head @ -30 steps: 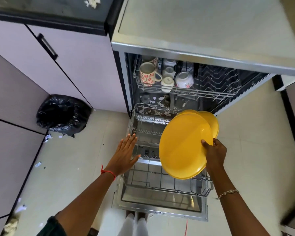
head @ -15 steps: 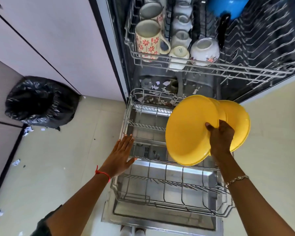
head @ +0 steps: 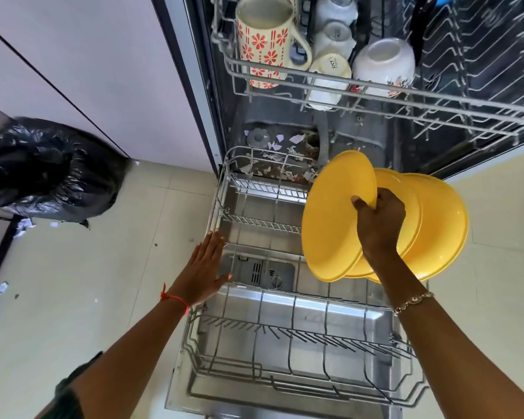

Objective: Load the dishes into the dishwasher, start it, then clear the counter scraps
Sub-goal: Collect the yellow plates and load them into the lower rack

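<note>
Our right hand [head: 378, 225] grips yellow plates [head: 330, 225]; left hand [head: 204, 270] flat, wide, by lower rack [head: 300, 337]. Plates fan apart; we think one may slip and drop.

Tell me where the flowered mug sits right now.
In the head view, the flowered mug sits at the left end of the dishwasher's upper rack, just left of the white cups.

You look down on a pale cream tiled floor [head: 73, 297] in bright, even light. Pale lilac-grey cabinet doors [head: 88, 71] with dark seams run along your left. A black bin bag [head: 49, 167] sits against them, with paper bits [head: 25, 225] scattered just beside it.
</note>
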Demonstrator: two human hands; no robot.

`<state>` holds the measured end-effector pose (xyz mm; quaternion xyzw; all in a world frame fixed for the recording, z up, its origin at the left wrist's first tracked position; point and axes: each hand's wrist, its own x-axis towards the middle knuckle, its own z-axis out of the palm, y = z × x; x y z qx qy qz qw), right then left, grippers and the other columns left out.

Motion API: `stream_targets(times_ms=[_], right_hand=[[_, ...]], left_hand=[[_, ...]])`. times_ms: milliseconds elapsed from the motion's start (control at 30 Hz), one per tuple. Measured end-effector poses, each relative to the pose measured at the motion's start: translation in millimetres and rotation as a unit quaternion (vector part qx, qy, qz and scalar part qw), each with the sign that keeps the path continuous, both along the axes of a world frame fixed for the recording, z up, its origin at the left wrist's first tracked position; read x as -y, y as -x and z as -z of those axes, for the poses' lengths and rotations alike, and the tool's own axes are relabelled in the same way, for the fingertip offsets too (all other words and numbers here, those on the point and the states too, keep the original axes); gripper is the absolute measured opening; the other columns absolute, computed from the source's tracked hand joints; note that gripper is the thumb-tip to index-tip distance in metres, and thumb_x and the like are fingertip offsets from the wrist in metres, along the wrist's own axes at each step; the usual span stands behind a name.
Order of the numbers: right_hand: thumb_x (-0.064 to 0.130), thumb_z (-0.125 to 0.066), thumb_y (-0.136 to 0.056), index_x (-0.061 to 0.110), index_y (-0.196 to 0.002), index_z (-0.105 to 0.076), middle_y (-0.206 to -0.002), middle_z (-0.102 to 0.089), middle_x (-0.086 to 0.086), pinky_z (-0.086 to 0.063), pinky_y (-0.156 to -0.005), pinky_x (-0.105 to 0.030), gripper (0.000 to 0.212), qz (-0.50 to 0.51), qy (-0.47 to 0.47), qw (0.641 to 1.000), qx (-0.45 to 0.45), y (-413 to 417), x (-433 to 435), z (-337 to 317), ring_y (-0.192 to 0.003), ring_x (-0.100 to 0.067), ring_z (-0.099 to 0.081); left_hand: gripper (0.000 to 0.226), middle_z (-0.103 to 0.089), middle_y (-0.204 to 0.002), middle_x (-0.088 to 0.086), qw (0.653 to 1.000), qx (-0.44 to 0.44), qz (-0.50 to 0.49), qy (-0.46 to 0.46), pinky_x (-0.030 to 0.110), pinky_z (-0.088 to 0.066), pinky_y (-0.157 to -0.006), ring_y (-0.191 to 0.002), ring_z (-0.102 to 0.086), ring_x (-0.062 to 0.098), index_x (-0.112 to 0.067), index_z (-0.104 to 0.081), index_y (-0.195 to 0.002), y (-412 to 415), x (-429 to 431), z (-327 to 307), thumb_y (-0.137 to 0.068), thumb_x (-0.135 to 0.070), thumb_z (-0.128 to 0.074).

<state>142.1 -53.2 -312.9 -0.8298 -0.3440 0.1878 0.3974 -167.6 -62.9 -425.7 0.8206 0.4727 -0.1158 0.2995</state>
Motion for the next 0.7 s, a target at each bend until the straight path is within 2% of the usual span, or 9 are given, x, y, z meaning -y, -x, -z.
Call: stream_targets(times_ms=[133,300,400,467,567,700], right_hand=[[0.010,-0.066,-0.084,-0.006,-0.094,-0.061,-0.088,-0.065,-0.021,-0.038,-0.065,-0.027,0.019,-0.006,-0.004,1.000,0.013,13,-2,5,-0.078,-0.029,-0.057],[0.010,-0.065,-0.085,-0.008,-0.093,-0.060,-0.088,-0.064,-0.024,-0.035,-0.062,-0.028,0.020,-0.004,0.007,1.000,0.016,20,-7,7,-0.076,-0.029,-0.056],[0.009,-0.065,-0.084,-0.007,-0.090,-0.061,-0.087,-0.063,-0.023,-0.029,-0.059,-0.025,0.018,0.009,0.000,1.000,0.026,19,-8,0,-0.073,-0.023,-0.051],[0.010,-0.065,-0.084,-0.005,-0.091,-0.062,-0.087,-0.064,-0.021,-0.030,-0.060,-0.025,0.017,0.013,-0.008,0.999,0.034,18,-8,-8,-0.073,-0.023,-0.051],[0.010,-0.065,-0.084,-0.004,-0.097,-0.063,-0.092,-0.065,-0.020,-0.034,-0.064,-0.024,0.019,0.003,-0.024,0.998,0.059,19,-8,-21,-0.079,-0.026,-0.056],[0.009,-0.063,-0.086,-0.006,-0.105,-0.063,-0.100,-0.066,-0.020,-0.030,-0.064,-0.019,0.024,-0.024,-0.025,0.996,0.079,28,-14,-25,-0.087,-0.030,-0.058]], left_hand=[[0.085,0.030,-0.148,0.011,1.000,-0.005,0.000,0.017,0.027,0.007,-0.114,-0.139,0.026,0.021,-0.004,0.020,-0.142,3,-3,4,-0.097,-0.040,-0.043],[0.087,0.027,-0.151,0.014,0.999,0.000,-0.012,0.050,0.028,0.003,-0.116,-0.141,0.023,0.024,-0.004,0.025,-0.136,7,-4,7,-0.097,-0.035,-0.046],[0.087,0.028,-0.151,0.014,0.998,0.008,-0.014,0.056,0.028,0.001,-0.116,-0.140,0.024,0.023,-0.001,0.021,-0.141,7,-5,9,-0.097,-0.034,-0.046],[0.086,0.029,-0.150,0.013,0.998,0.010,-0.011,0.057,0.026,0.001,-0.116,-0.140,0.025,0.022,-0.001,0.019,-0.143,9,-6,10,-0.097,-0.035,-0.046],[0.087,0.032,-0.147,0.011,0.998,0.018,-0.010,0.063,0.026,-0.004,-0.116,-0.138,0.027,0.021,-0.003,0.022,-0.140,11,-6,10,-0.097,-0.033,-0.047],[0.086,0.036,-0.143,0.009,0.997,0.029,-0.007,0.070,0.025,-0.011,-0.115,-0.136,0.028,0.019,-0.005,0.027,-0.134,13,-8,9,-0.097,-0.032,-0.047]])
